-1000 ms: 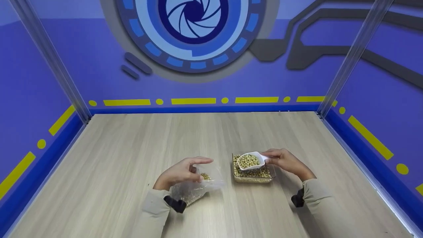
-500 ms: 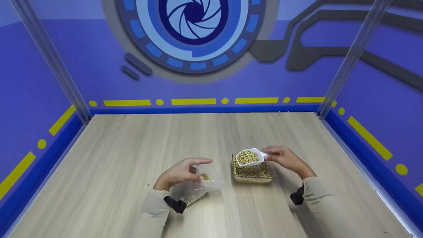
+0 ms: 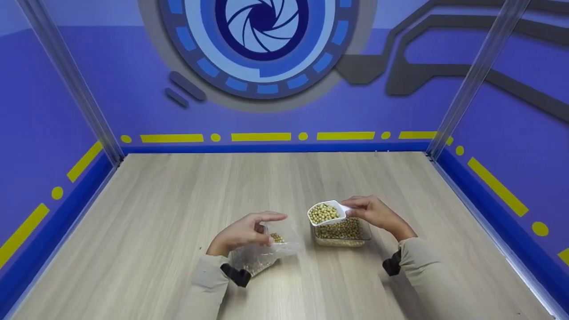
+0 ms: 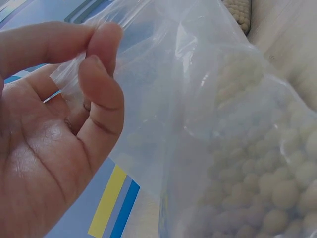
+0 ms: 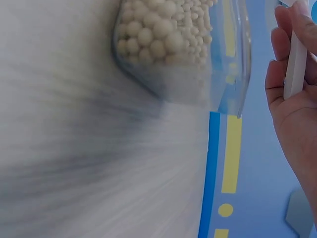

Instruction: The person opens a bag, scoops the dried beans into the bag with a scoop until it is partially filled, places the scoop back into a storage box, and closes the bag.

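My right hand grips the handle of a white scoop heaped with round, pale yellow-green beans. The scoop is held over the left rim of a clear square container, which holds more of the same beans. In the right wrist view the scoop handle lies across the curled fingers. To the left, my left hand pinches the mouth of a clear plastic bag between fingers and thumb. Beans show through the bag's side in the left wrist view, low in the bag.
Everything stands on a light wood-grain table. Blue-purple walls with yellow markings enclose it at the back and both sides. The container sits a short way right of the bag.
My right hand has lifted the filled scoop up from the beans in the container and moved it left, toward the bag. The left hand and bag have stayed in place.
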The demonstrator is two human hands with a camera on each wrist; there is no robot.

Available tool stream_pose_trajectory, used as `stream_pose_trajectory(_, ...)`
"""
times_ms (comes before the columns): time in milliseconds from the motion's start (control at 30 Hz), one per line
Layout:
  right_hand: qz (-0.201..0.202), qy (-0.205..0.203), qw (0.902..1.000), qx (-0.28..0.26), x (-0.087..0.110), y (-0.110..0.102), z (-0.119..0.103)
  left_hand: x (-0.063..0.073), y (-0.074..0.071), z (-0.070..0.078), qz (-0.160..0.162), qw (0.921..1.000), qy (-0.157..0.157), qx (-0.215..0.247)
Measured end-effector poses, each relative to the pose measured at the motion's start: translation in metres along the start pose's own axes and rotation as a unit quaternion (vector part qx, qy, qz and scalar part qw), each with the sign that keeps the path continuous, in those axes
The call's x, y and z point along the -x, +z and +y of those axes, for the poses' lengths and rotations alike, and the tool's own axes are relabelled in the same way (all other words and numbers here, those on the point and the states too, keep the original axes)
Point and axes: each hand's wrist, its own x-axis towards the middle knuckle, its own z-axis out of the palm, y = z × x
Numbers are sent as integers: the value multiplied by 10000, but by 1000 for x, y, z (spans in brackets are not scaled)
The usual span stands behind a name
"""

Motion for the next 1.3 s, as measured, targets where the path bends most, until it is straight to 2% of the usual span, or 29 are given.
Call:
stream_pose_trajectory(700, -243, -320, 9992, 65, -15, 28, -16, 0, 1, 0, 51, 10000, 30, 2)
stream_pose_trajectory(933, -291, -366, 9988, 147, -17, 38, -19, -1, 1, 0, 130, 9999, -65, 0)
stream_pose_trajectory(1067, -311, -303, 9986, 304, -18, 41, -21, 0, 1, 0, 148, 9998, -75, -93)
stream_pose_trajectory(1300, -380, -452, 9978, 317, -20, 40, -26, 0, 0, 0, 137, 9998, -38, -116)
